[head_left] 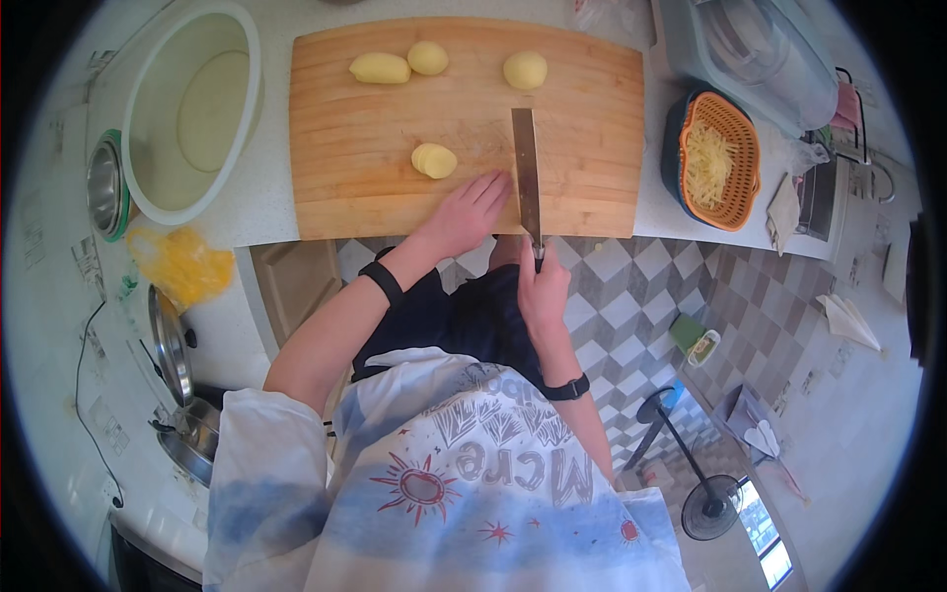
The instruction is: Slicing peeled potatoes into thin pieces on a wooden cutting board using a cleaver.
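Observation:
My right hand grips the dark handle of a kitchen knife, whose broad blade points away from me over the wooden cutting board. Flat on the board near its front edge lies my left hand, left of the blade, fingertips close to it. Just beyond that hand sits a small overlapping stack of potato slices. Toward the back of the board are three peeled potatoes: an elongated one, a round one touching or nearly touching it, and another farther right, beyond the knife tip.
Right of the board, an orange plastic basket holds shredded potato. A large white basin stands at the left, beside metal bowls and a yellow plastic bag. A clear bluish container is at the back right.

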A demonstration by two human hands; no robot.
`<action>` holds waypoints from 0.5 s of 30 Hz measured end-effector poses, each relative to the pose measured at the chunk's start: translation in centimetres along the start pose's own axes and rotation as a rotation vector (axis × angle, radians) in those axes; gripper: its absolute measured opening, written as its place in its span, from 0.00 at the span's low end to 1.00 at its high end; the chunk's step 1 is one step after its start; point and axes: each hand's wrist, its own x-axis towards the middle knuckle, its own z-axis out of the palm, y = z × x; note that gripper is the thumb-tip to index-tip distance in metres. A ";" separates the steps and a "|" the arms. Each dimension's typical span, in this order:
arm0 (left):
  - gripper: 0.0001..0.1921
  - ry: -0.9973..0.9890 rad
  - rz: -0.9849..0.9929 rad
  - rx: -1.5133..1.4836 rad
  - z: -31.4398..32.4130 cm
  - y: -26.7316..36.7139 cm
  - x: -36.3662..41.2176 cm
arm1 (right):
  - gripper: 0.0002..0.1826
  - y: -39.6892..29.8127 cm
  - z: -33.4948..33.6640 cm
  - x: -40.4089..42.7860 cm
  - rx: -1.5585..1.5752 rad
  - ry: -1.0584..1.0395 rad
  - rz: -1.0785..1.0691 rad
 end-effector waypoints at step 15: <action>0.31 -0.001 0.008 0.009 0.0 -0.1 0.2 | 0.16 -0.3 0.2 0.2 -0.111 -0.053 -0.034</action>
